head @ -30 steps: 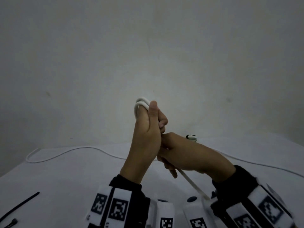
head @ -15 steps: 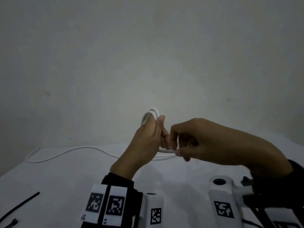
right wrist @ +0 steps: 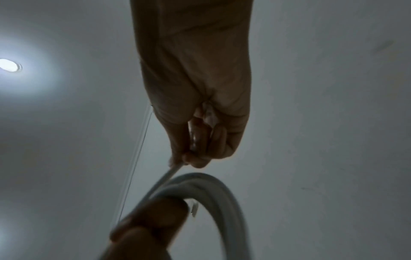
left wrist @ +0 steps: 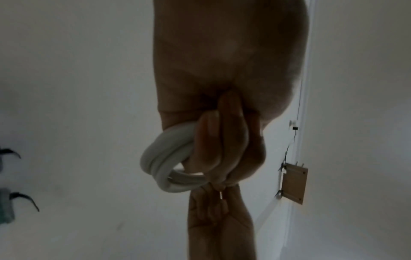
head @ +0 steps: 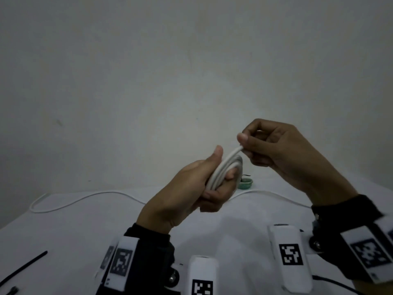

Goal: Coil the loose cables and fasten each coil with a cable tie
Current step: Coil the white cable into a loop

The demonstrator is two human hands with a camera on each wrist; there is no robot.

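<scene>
My left hand (head: 187,192) clenches a small coil of thick white round cable (head: 225,169) above the white table (head: 63,231), and my right hand (head: 274,150), just above the coil, pinches its free strand. The wristbands' black-and-white square markers (head: 291,254) carry no readable writing. Only the head view shows the loose cable (head: 85,198) behind the coil and the black plastic cable tie (head: 23,267) lower left.
</scene>
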